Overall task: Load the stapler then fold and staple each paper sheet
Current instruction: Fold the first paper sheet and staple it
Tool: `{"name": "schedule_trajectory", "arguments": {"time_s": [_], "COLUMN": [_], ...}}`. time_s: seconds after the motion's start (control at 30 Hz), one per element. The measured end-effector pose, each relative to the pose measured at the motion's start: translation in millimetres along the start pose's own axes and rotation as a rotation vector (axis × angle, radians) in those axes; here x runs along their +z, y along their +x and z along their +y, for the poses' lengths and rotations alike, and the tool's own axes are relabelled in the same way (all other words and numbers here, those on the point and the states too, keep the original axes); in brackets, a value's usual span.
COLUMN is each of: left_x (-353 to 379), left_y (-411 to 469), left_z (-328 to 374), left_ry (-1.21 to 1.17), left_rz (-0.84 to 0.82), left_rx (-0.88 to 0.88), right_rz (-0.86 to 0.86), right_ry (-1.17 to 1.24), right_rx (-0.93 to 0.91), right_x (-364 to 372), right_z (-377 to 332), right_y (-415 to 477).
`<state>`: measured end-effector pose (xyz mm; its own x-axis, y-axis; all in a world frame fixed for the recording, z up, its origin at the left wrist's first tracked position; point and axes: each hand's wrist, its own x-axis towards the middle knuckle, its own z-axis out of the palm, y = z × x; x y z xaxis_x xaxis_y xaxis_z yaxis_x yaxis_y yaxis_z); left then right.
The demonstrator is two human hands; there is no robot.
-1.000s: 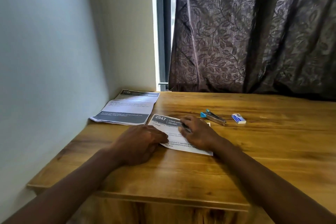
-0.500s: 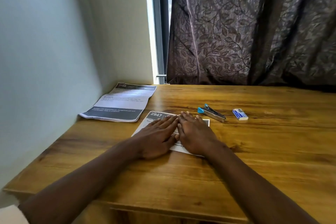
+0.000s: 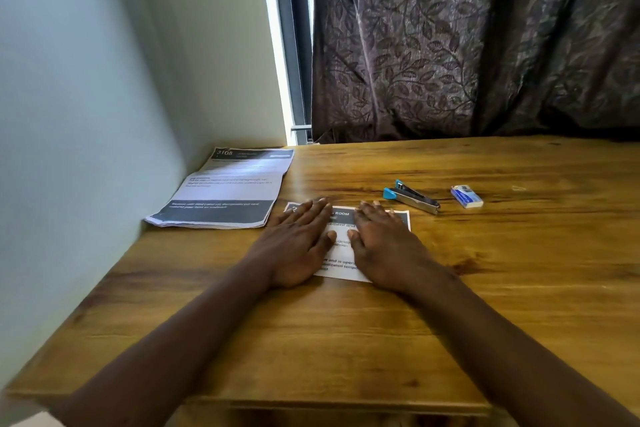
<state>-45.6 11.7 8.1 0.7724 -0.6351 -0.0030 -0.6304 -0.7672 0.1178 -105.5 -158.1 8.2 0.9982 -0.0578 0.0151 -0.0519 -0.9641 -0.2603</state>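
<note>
A folded printed sheet [image 3: 341, 246] lies flat in the middle of the wooden table [image 3: 485, 288]. My left hand [image 3: 298, 246] rests palm down on its left part, fingers spread. My right hand [image 3: 384, 246] lies palm down on its right part. Both hands cover most of the sheet. A small stapler [image 3: 412, 199] with a blue end and metal body lies beyond my right hand, its top hinged up. A small blue and white staple box [image 3: 466, 196] sits just right of the stapler.
A stack of unfolded printed sheets [image 3: 225, 191] lies at the table's far left corner against the pale wall [image 3: 69, 114]. A dark leaf-patterned curtain [image 3: 467, 45] hangs behind the table's far edge, with a window frame [image 3: 291, 45] to its left.
One second ago both hands were curled on the sheet. They then flattened side by side, and now they have slid apart across it.
</note>
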Motion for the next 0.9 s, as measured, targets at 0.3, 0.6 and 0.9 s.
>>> {"name": "schedule_trajectory", "arguments": {"time_s": [0.3,0.6,0.9], "left_x": [2,-4,-6], "left_y": [0,-1,-8], "left_z": [-3,-4,-1], "left_ry": [0.023,0.001,0.007], "left_rz": [-0.021,-0.070,-0.075], "left_rx": [0.030,0.056,0.012], "right_rz": [0.008,-0.028,-0.083], "right_ry": [-0.022,-0.128,-0.193], "right_rx": [-0.035,0.021,0.017], "right_x": [3,-6,-6], "right_z": [-12,24,25], "right_y": [2,-32,-35]}}
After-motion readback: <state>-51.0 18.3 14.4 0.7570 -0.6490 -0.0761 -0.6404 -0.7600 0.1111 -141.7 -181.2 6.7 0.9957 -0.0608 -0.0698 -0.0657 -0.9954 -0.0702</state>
